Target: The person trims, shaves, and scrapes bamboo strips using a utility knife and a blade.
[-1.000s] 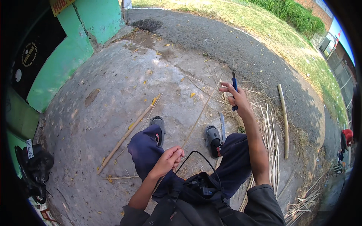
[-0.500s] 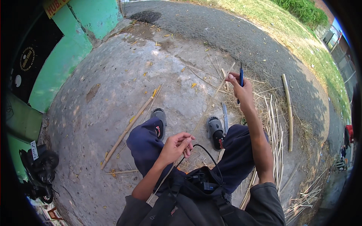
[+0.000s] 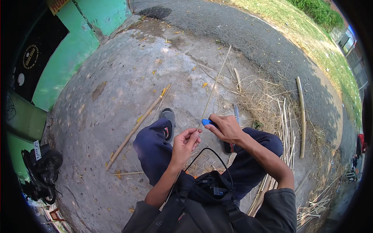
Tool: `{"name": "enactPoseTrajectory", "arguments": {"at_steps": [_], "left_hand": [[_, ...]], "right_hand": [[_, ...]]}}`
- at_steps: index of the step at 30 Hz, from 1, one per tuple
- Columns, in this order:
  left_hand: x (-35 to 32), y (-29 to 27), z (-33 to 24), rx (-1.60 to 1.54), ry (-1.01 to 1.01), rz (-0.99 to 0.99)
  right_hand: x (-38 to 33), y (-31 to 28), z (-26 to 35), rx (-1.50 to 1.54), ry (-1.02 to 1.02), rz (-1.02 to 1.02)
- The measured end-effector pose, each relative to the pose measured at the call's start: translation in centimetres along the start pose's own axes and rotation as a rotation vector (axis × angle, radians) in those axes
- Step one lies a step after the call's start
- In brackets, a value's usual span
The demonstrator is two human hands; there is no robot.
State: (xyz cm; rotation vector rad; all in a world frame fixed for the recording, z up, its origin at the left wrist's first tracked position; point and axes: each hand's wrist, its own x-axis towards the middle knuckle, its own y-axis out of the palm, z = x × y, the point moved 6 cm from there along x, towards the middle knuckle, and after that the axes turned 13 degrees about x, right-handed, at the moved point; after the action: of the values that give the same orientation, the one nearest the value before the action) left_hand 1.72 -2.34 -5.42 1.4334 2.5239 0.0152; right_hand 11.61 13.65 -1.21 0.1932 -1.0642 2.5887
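My left hand (image 3: 185, 145) pinches a long thin strip, apparently bamboo (image 3: 216, 83), in front of my lap. One end of the strip slants away over the concrete; the other runs back along my left forearm. My right hand (image 3: 227, 128) is closed round a blue utility knife (image 3: 208, 122), whose front end meets the strip just beyond my left fingertips. The knife's blade is too small to make out. Both hands are close together between my knees.
A bamboo pole (image 3: 138, 126) lies left of my feet, another pole (image 3: 301, 116) at the right. Many split strips (image 3: 286, 136) and curly shavings (image 3: 258, 95) spread beside my right leg. A flat blade (image 3: 236, 112) lies by my right shoe. A motorbike (image 3: 42, 171) stands far left.
My right hand has come down and toward me with the knife, from the strip's far part to beside my left hand. The strip's far end now points freely ahead.
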Motion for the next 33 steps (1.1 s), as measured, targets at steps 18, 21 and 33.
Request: {"name": "enactPoseTrajectory", "arguments": {"at_steps": [18,21,33], "left_hand": [[-0.1,-0.3,-0.1,-0.183,-0.073,0.061],[-0.2,-0.3,0.1,-0.233,-0.086,0.069],[-4.4,-0.3,-0.7,-0.075,-0.086,0.101]], "right_hand": [[-0.2,0.7,0.7,-0.019,-0.025,0.002],[-0.1,0.5,0.6,-0.049,-0.027,-0.028],[1.5,-8.3,-3.4,-0.119,0.107,-0.441]]}}
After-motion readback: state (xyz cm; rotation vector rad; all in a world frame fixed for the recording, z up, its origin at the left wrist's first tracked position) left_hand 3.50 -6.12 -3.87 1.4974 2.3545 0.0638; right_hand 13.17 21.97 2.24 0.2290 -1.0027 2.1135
